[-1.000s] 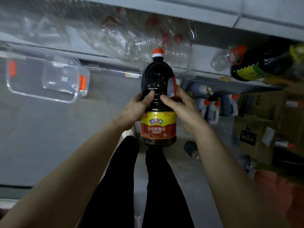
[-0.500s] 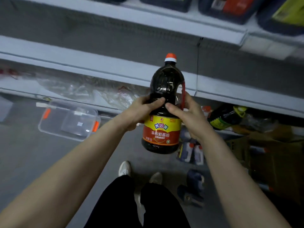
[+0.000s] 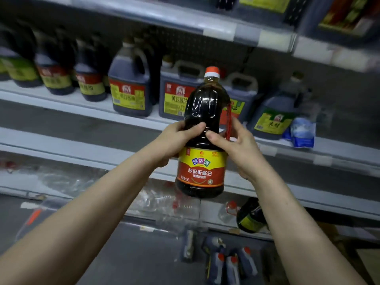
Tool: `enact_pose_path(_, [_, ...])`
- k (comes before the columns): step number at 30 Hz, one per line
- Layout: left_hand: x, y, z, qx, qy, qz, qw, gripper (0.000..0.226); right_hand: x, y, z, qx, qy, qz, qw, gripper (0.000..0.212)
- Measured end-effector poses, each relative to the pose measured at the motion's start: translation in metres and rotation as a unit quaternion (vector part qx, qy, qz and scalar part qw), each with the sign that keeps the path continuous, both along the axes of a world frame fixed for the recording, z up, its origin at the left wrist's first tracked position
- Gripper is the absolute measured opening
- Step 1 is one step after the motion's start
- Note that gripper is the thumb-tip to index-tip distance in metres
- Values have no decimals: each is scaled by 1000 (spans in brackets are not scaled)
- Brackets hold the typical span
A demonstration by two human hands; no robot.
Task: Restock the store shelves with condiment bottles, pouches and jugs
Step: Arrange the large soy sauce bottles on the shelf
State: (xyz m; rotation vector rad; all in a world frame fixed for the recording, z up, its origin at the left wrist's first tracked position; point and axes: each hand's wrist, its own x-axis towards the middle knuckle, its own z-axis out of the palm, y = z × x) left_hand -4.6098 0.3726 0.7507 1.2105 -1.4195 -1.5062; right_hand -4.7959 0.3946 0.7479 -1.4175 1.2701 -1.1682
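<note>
Gripping the upright soy sauce bottle [image 3: 202, 167] with left hand [image 3: 176, 138] at 9 o'clock and right hand [image 3: 236, 145] at 3, the person holds it mid-air before the shelf [image 3: 82, 100] at 12, where placing probably needs a gap among the jugs [image 3: 129, 93].

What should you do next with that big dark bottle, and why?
Probably lift the soy sauce bottle forward toward the shelf of jugs. Both the left hand and right hand grip it upright, in the air, just in front of that shelf, not yet set down.
</note>
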Motion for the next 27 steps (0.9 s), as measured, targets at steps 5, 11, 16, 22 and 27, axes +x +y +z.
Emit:
enact_pose_path(5, [-1,0,54,-69,8,-3,998,41,-3,-2,55,-80,19,7,997,69])
enact_pose_path(11, [11,-3,109,-145,49,5,988,33,8,-3,116,-158,19,38,986,64])
enact_pose_path(16, [39,-9,154,-201,51,19,978,41,36,-17,161,-210,9,63,976,61])
enact_pose_path(22, [93,-28,188,-241,38,34,969,43,89,-43,190,-248,-6,78,966,65])
enact_pose_path(27, [153,-44,201,-249,40,28,967,61,150,-65,200,-270,-15,74,960,61])
